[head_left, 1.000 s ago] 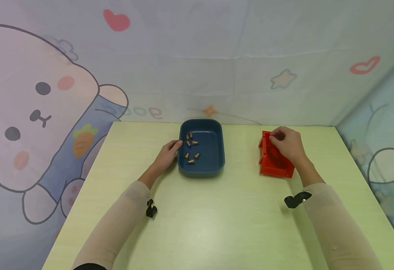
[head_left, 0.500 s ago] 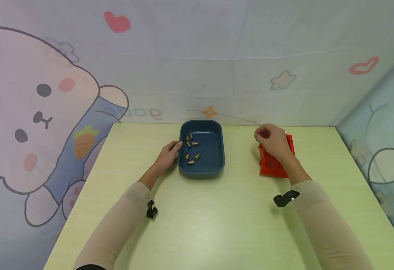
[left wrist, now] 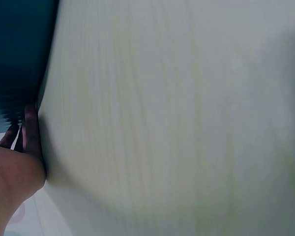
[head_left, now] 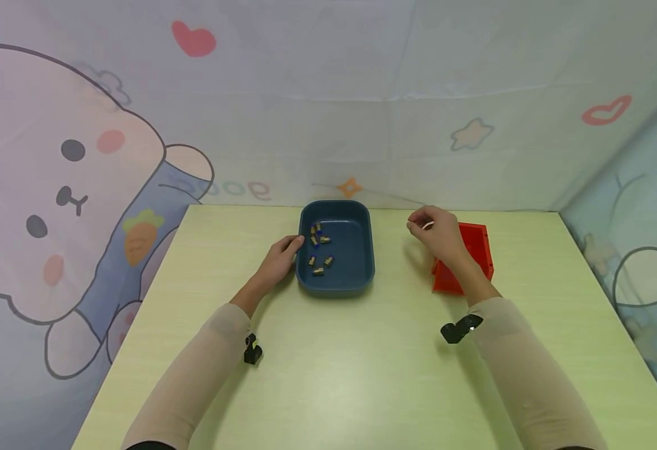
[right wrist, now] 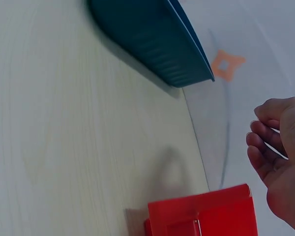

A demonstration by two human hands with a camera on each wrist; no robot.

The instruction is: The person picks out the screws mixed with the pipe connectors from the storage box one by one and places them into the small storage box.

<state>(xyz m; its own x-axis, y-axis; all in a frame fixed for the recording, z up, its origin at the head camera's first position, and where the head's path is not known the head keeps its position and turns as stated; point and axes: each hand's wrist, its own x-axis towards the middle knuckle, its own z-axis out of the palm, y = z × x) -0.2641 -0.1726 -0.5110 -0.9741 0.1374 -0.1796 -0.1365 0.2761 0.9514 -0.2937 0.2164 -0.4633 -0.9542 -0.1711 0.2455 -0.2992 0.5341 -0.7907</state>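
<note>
My left hand (head_left: pixel 280 257) grips the left wall of a dark blue tray (head_left: pixel 356 284), thumb over the rim and fingers along the outside. The left wrist view shows those fingers (left wrist: pixel 32 130) against the tray's ribbed wall. Several small brass fittings (head_left: pixel 329 260) with blue ends lie in the tray's left half. Above and left of a red plastic bin (head_left: pixel 476 240), my right hand (head_left: pixel 441 236) hangs in the air, fingers loosely curled. No object shows between its thumb and fingertips (right wrist: pixel 256 125) in the right wrist view. The forearm and hand hide part of the bin.
The pale wooden table (head_left: pixel 351 362) carries the tray and the bin. Behind it hangs a printed cloth (head_left: pixel 328 125) meeting the table's back edge. A small black wrist camera (head_left: pixel 461 328) sticks out from the right sleeve, another camera (head_left: pixel 252 350) from the left.
From over the red bin, my right hand has moved left toward the blue tray, uncovering more of the bin's right side. The left hand and the tray have stayed in place.
</note>
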